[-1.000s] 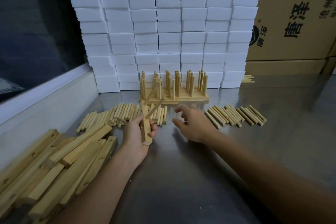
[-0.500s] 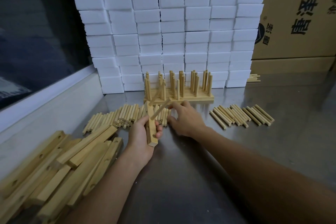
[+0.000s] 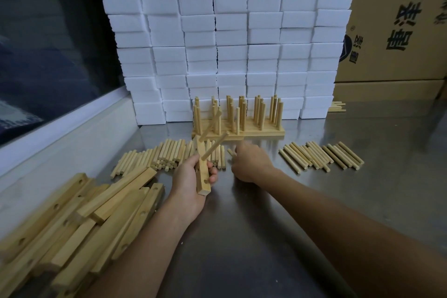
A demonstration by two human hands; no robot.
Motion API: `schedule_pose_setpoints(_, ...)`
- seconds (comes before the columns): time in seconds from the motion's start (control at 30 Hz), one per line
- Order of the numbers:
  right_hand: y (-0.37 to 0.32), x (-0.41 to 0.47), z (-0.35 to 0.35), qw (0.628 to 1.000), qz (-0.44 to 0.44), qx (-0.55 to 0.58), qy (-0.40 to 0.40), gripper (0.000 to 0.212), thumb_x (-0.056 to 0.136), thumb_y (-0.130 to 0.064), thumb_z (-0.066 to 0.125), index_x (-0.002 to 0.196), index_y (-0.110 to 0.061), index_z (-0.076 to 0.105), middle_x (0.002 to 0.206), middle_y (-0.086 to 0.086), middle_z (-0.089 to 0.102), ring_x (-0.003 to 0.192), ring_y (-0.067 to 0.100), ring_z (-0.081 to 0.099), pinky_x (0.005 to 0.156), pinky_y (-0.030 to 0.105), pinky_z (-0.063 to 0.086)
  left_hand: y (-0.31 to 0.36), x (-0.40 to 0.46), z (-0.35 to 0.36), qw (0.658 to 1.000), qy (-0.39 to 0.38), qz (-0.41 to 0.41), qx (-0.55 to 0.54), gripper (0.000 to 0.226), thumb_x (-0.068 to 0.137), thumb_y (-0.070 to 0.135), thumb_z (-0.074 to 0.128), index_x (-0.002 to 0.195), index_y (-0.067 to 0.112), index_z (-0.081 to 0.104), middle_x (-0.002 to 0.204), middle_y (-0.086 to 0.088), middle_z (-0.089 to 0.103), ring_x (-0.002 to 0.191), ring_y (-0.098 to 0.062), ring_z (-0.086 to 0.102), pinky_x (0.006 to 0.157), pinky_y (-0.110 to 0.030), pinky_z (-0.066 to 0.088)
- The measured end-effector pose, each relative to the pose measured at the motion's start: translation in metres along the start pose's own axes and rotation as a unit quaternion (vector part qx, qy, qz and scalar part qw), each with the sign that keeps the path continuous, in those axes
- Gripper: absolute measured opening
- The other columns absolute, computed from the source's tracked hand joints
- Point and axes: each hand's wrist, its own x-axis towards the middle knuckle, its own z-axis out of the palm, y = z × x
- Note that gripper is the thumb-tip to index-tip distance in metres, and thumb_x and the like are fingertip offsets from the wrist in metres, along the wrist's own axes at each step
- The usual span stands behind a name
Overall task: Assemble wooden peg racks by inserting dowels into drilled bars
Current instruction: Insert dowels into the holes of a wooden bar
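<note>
My left hand (image 3: 191,181) grips a drilled wooden bar (image 3: 202,176) held on end, tilted away from me. Two dowels stick out of the bar's upper holes toward the right, and two lower holes show open. My right hand (image 3: 251,162) hovers low over the table just right of the bar, its fingers curled down at a loose dowel (image 3: 231,151) at the edge of the left dowel pile (image 3: 154,158). Whether the fingers hold that dowel is blurred.
Finished peg racks (image 3: 239,132) stand at the back in front of a wall of white foam blocks (image 3: 227,48). A second dowel group (image 3: 321,156) lies right. Loose drilled bars (image 3: 79,222) are heaped at lower left. Cardboard boxes (image 3: 399,31) stand behind right.
My right hand moved left and forward from the middle of the table to the dowels beside the bar. The left hand kept its grip on the bar, shifting it only slightly.
</note>
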Motion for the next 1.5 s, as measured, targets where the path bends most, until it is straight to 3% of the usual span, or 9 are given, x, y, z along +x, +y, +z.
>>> schedule_pose_setpoints(0.17, 0.005, -0.018, -0.007, 0.994, -0.039, 0.095, 0.04, 0.014, 0.093, -0.015, 0.052, 0.107, -0.013, 0.054, 0.108, 0.006, 0.049, 0.095, 0.02, 0.048, 0.08, 0.03, 0.041, -0.001, 0.002, -0.002, 1.0, -0.002, 0.0, -0.006, 0.025, 0.104, 0.02, 0.045, 0.106, 0.0, 0.059, 0.063, -0.006, 0.05, 0.052, -0.016, 0.05, 0.041, -0.023, 0.044)
schedule_pose_setpoints(0.3, 0.01, -0.035, -0.011, 0.978, -0.061, 0.164, 0.111, 0.019, 0.098, -0.025, 0.043, 0.089, -0.014, 0.055, 0.081, 0.002, 0.058, 0.077, 0.021, 0.054, 0.065, 0.038, 0.045, -0.002, 0.003, -0.002, 1.0, -0.014, -0.002, -0.003, 0.024, 0.105, 0.022, 0.042, 0.103, 0.003, 0.057, 0.062, -0.005, 0.051, 0.05, -0.015, 0.05, 0.04, -0.022, 0.042)
schedule_pose_setpoints(0.53, 0.019, -0.055, -0.006, 0.97, -0.074, 0.158, 0.171, 0.057, 0.094, -0.062, 0.047, 0.056, -0.019, 0.043, 0.05, -0.004, 0.041, 0.046, 0.009, 0.038, 0.046, 0.027, 0.029, -0.002, 0.004, -0.005, 0.999, -0.035, -0.005, -0.009, 0.028, 0.107, 0.021, 0.039, 0.123, 0.002, 0.052, 0.065, -0.005, 0.049, 0.05, -0.013, 0.046, 0.036, -0.019, 0.034)
schedule_pose_setpoints(0.83, 0.012, -0.059, -0.002, 0.956, -0.178, 0.198, 0.126, 0.032, 0.096, -0.039, 0.06, 0.082, -0.012, 0.07, 0.066, -0.001, 0.059, 0.06, 0.011, 0.051, 0.058, 0.032, 0.046, -0.001, 0.005, -0.008, 0.999, -0.043, -0.011, -0.026, 0.027, 0.106, 0.022, 0.038, 0.114, 0.002, 0.054, 0.068, -0.007, 0.052, 0.05, -0.013, 0.047, 0.036, -0.019, 0.035)
schedule_pose_setpoints(0.93, 0.009, -0.059, -0.007, 0.948, -0.201, 0.191, 0.155, 0.026, 0.093, -0.038, 0.064, 0.089, -0.015, 0.077, 0.083, 0.0, 0.054, 0.073, 0.008, 0.048, 0.065, 0.026, 0.044, 0.0, 0.004, -0.01, 0.998, -0.046, -0.021, -0.049, 0.027, 0.106, 0.023, 0.036, 0.109, 0.003, 0.054, 0.064, -0.006, 0.049, 0.05, -0.013, 0.047, 0.036, -0.019, 0.035)
schedule_pose_setpoints(1.0, 0.008, -0.058, -0.014, 0.944, -0.178, 0.22, 0.17, 0.025, 0.093, -0.04, 0.063, 0.084, -0.018, 0.072, 0.077, -0.004, 0.053, 0.068, 0.003, 0.048, 0.062, 0.023, 0.044, 0.0, 0.005, -0.01, 0.997, -0.042, -0.027, -0.062, 0.027, 0.106, 0.024, 0.036, 0.106, 0.005, 0.055, 0.062, -0.004, 0.048, 0.049, -0.013, 0.046, 0.036, -0.019, 0.034)
schedule_pose_setpoints(1.1, 0.008, -0.056, -0.025, 0.927, -0.135, 0.318, 0.143, 0.031, 0.092, -0.04, 0.064, 0.073, -0.016, 0.06, 0.059, -0.006, 0.05, 0.052, 0.002, 0.046, 0.053, 0.02, 0.041, 0.0, 0.005, -0.01, 0.997, -0.034, -0.032, -0.068, 0.027, 0.106, 0.025, 0.036, 0.104, 0.005, 0.054, 0.062, -0.004, 0.048, 0.05, -0.013, 0.046, 0.037, -0.019, 0.035)
schedule_pose_setpoints(1.23, 0.012, -0.055, -0.035, 0.901, -0.089, 0.424, 0.003, 0.024, 0.087, -0.027, 0.075, 0.08, -0.005, 0.065, 0.062, -0.002, 0.067, 0.054, 0.01, 0.064, 0.054, 0.017, 0.05, 0.0, 0.006, -0.01, 0.996, -0.03, -0.033, -0.074, 0.027, 0.106, 0.025, 0.039, 0.105, 0.006, 0.056, 0.064, -0.004, 0.048, 0.049, -0.012, 0.046, 0.038, -0.02, 0.036)
schedule_pose_setpoints(1.5, 0.014, -0.056, -0.048, 0.917, -0.135, 0.366, -0.08, 0.005, 0.091, -0.015, 0.069, 0.088, -0.014, 0.065, 0.079, 0.003, 0.074, 0.064, 0.005, 0.065, 0.06, 0.017, 0.052, -0.001, 0.006, -0.011, 0.996, -0.06, -0.026, -0.058, 0.023, 0.105, 0.024, 0.039, 0.105, 0.009, 0.057, 0.065, -0.003, 0.048, 0.053, -0.012, 0.041, 0.042, -0.02, 0.033)
